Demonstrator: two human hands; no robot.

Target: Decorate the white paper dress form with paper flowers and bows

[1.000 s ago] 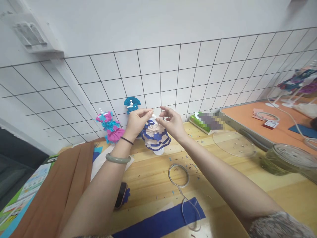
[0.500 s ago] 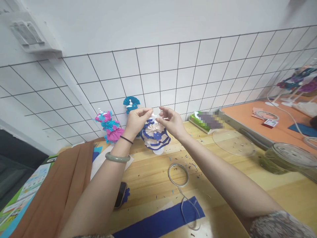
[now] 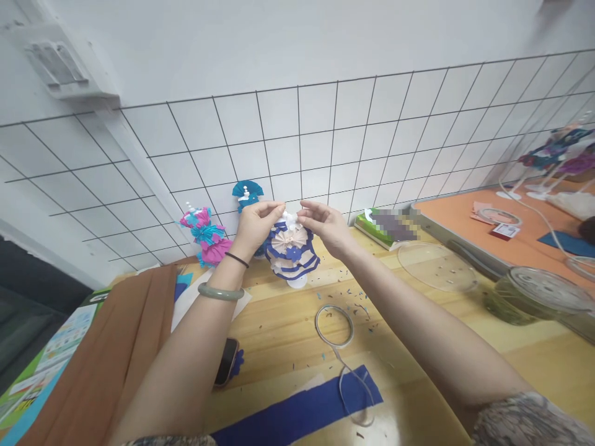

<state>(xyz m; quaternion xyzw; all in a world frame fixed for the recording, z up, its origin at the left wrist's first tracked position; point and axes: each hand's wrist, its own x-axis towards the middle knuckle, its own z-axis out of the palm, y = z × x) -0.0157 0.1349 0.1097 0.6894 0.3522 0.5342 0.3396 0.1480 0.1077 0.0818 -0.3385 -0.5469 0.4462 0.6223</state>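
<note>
A miniature dress form in a cream and dark-blue crepe-paper dress (image 3: 292, 254) stands on a round white base near the wall. At its white upper part, my left hand (image 3: 256, 226) has thumb and forefinger pinched together. Whatever lies between those fingertips is too small to make out. On the opposite side, my right hand (image 3: 328, 228) hovers beside the bodice with thumb and fingers apart. Behind my left hand is a teal paper-dressed form (image 3: 247, 193), partly hidden. A pink and blue paper-dressed form (image 3: 204, 235) stands to the left.
Brown crepe paper (image 3: 116, 334) covers the table's left side, beside a phone (image 3: 226, 362). Nearer me lie a dark-blue paper strip (image 3: 302, 412) and a tape roll (image 3: 334, 325). Paper scraps, a clear round lid (image 3: 437, 266) and a big tape roll (image 3: 534, 294) are at the right.
My right hand has drawn slightly right, away from the bodice, uncovering more of its white top. My left hand stays pinched in about the same place.
</note>
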